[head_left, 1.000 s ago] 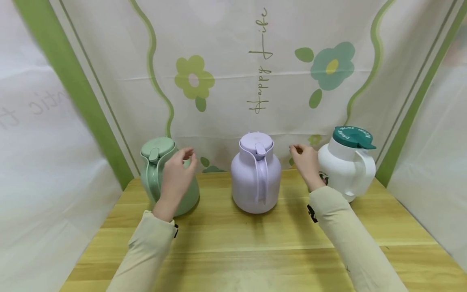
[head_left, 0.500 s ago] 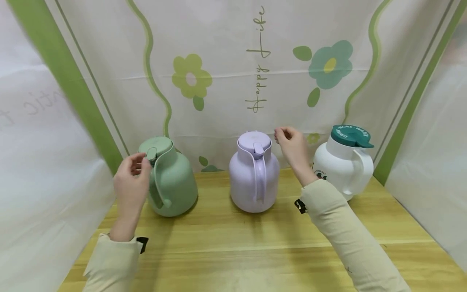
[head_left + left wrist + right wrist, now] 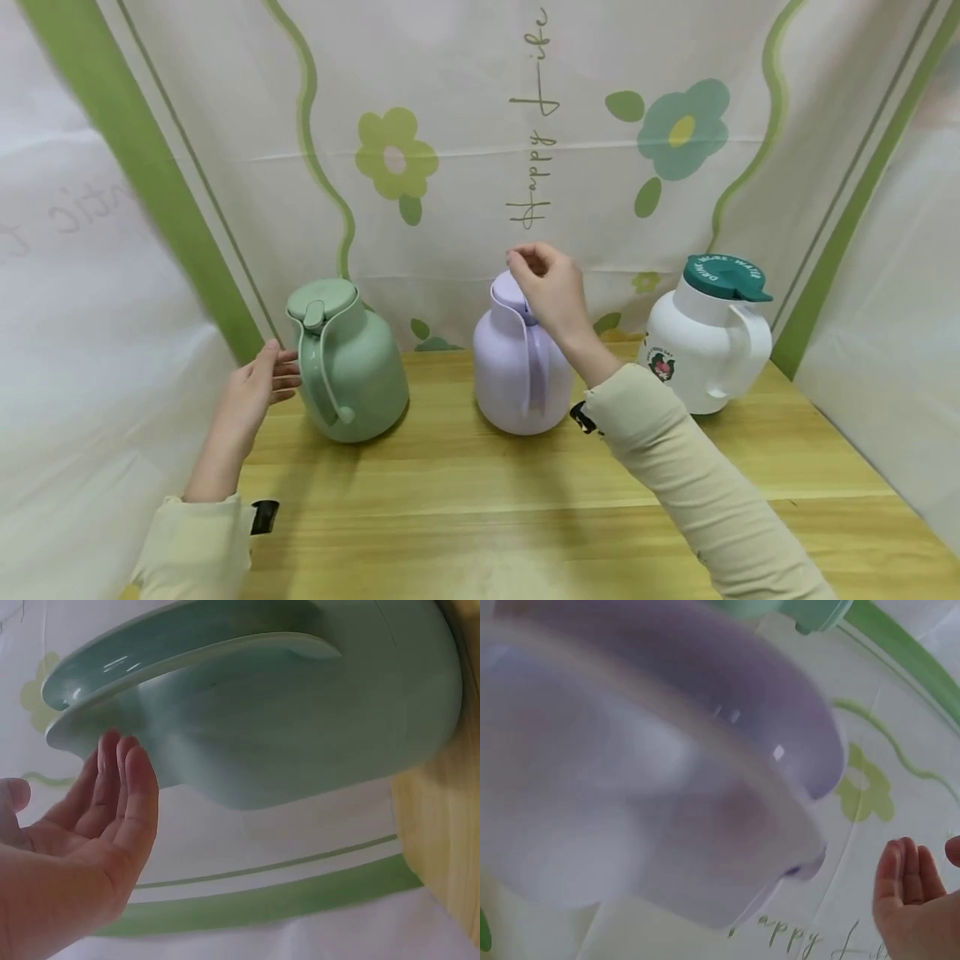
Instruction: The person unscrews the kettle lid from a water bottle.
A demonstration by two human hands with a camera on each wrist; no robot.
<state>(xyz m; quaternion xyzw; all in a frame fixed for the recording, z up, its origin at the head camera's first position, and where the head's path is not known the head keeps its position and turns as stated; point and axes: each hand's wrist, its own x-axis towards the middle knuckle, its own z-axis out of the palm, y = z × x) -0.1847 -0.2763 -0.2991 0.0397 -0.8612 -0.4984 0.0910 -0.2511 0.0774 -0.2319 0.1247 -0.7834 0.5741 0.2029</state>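
A green thermos jug (image 3: 367,375) stands at the left of the table. My left hand (image 3: 243,400) is at its left side, fingertips right by the handle's edge; in the left wrist view the fingers (image 3: 139,787) are gently bent and hold nothing. In the middle stands a lilac thermos jug (image 3: 498,367). Over its upper right part hovers my right hand (image 3: 555,292), covering some of the lid in the head view. The right wrist view shows this hand (image 3: 919,900) with loosely bent fingers and nothing in them, beyond the lilac handle (image 3: 802,742).
At the right stands a white thermos jug (image 3: 697,367) with a dark green lid (image 3: 720,275) and a small printed badge. All three jugs are on a wooden table (image 3: 450,500). Behind them hangs a white cloth (image 3: 465,67) with printed flowers and lettering.
My left hand has passed from in front of the green jug to its left side. The right hand has moved left, from near the white jug to over the lilac one. The jugs stay put.
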